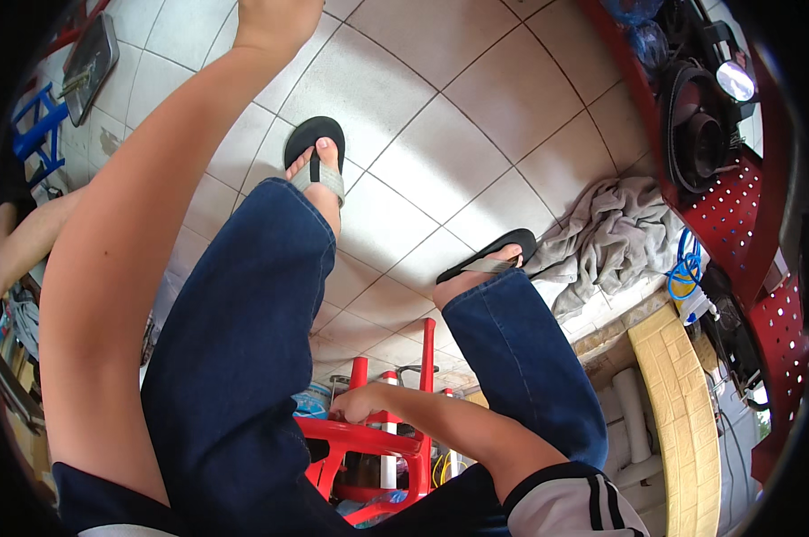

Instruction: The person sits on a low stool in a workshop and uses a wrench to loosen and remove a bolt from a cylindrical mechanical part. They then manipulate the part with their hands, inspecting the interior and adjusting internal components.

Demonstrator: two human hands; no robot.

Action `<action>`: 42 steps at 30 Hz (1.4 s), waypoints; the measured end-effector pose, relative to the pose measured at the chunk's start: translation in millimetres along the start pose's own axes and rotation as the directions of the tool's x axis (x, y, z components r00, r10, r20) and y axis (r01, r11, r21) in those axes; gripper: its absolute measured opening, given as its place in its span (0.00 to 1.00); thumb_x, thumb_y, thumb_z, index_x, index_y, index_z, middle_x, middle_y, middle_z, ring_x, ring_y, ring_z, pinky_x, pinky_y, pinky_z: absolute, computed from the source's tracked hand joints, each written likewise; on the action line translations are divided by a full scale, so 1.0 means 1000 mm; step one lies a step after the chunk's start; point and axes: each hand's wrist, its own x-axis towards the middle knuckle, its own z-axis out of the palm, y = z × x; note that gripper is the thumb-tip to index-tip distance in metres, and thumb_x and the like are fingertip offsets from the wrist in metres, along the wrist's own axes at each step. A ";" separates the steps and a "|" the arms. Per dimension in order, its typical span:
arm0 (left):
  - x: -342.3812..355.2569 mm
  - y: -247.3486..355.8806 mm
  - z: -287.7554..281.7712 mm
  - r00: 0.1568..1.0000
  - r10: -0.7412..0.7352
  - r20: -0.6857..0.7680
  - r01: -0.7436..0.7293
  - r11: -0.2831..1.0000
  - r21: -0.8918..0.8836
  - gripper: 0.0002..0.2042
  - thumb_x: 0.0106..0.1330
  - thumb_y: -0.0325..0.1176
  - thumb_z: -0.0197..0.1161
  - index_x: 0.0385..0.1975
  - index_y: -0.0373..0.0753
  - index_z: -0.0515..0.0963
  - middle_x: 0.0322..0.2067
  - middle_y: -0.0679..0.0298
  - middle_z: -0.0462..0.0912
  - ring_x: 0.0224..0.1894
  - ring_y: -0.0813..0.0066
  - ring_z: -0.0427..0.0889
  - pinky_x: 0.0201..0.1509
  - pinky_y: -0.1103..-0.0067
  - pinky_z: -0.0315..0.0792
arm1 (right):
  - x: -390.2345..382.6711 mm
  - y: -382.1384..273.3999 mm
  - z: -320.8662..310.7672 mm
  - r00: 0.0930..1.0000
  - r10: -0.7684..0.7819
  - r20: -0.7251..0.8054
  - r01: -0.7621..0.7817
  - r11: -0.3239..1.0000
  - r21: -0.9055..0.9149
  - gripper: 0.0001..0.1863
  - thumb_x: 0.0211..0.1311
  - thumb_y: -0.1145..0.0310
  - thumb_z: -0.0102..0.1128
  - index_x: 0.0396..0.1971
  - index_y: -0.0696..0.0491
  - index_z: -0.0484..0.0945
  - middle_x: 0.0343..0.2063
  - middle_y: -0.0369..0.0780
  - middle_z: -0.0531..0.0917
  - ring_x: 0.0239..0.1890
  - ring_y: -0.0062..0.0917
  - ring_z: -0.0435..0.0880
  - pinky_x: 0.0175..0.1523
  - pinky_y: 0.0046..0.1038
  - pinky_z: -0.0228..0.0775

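My left arm stretches far forward, and my left hand (279,20) is cut off by the top edge, so its fingers are hidden. Below it lies the tiled floor. Between my legs is a red plastic stool (359,437) with upright legs and bars. My right hand (357,404) is closed at the stool's frame, with curled fingers that seem to grip it; they are partly hidden. Just left of that hand is a blue container (313,402). My feet stand apart on the tiles in black and grey flip-flops (316,152).
A crumpled grey cloth (612,234) lies on the floor by my right foot. At the right rises a red perforated metal rack (731,219), near a curved yellow panel (677,403). At the left are another person's arm (30,246), a blue plastic stool (42,130) and a dark tray (91,67).
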 end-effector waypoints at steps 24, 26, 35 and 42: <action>0.066 0.107 -0.094 0.997 0.071 -0.041 -0.080 0.955 -0.286 0.21 0.80 0.49 0.46 0.47 0.33 0.73 0.33 0.64 0.75 0.37 0.76 0.75 0.47 0.77 0.73 | -0.078 -0.031 0.042 0.708 -0.208 -0.675 0.235 0.970 -0.053 0.24 0.51 0.83 0.44 0.43 0.58 0.88 0.38 0.53 0.89 0.42 0.38 0.89 0.52 0.33 0.78; 0.067 0.122 -0.113 0.995 0.101 -0.024 -0.103 0.933 -0.344 0.22 0.80 0.48 0.47 0.46 0.31 0.75 0.36 0.62 0.77 0.39 0.73 0.77 0.48 0.75 0.73 | -0.097 -0.041 0.037 0.664 -0.218 -0.715 0.218 0.971 -0.094 0.24 0.52 0.83 0.44 0.43 0.57 0.88 0.37 0.51 0.89 0.40 0.35 0.89 0.51 0.32 0.79; 0.028 0.211 -0.165 0.982 0.132 -0.133 -0.181 0.852 -0.491 0.24 0.81 0.52 0.40 0.52 0.34 0.69 0.44 0.63 0.73 0.46 0.76 0.73 0.57 0.74 0.71 | -0.138 -0.029 0.018 0.755 -0.154 -0.637 0.265 0.961 0.082 0.23 0.56 0.84 0.41 0.42 0.56 0.85 0.36 0.35 0.86 0.40 0.19 0.83 0.42 0.23 0.74; -0.033 0.270 -0.189 0.988 0.099 -0.114 -0.149 0.778 -0.610 0.25 0.80 0.57 0.40 0.51 0.38 0.69 0.44 0.66 0.71 0.45 0.76 0.73 0.57 0.74 0.70 | -0.153 -0.049 0.026 0.754 -0.072 -0.653 0.007 0.995 -0.102 0.14 0.56 0.83 0.49 0.34 0.52 0.83 0.30 0.33 0.83 0.34 0.20 0.82 0.33 0.27 0.73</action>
